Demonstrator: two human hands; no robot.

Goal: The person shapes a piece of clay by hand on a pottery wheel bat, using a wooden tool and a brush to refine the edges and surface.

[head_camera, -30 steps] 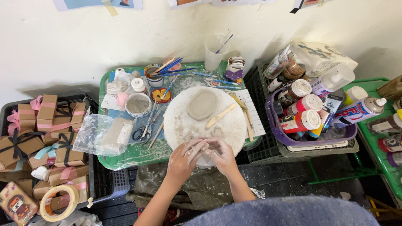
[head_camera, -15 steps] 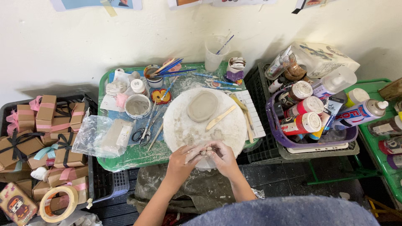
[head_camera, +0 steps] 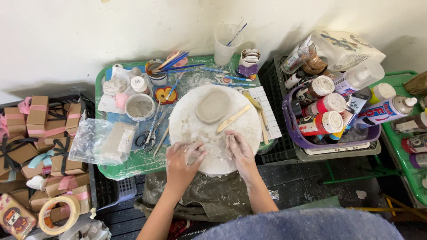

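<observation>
Soft grey clay [head_camera: 208,150] under dusty left hand [head_camera: 183,161]

Both my forearms reach up from the bottom of the view, bare and angled slightly inward so the hands come close together without touching. My left hand [head_camera: 183,156] lies palm down with its fingers loosely curled and pointing toward the right one, pale grey smears covering the knuckles and back. My right hand [head_camera: 238,146] is also palm down, fingers bent and pressed low, its wrist straight and the skin dusted the same grey.
</observation>
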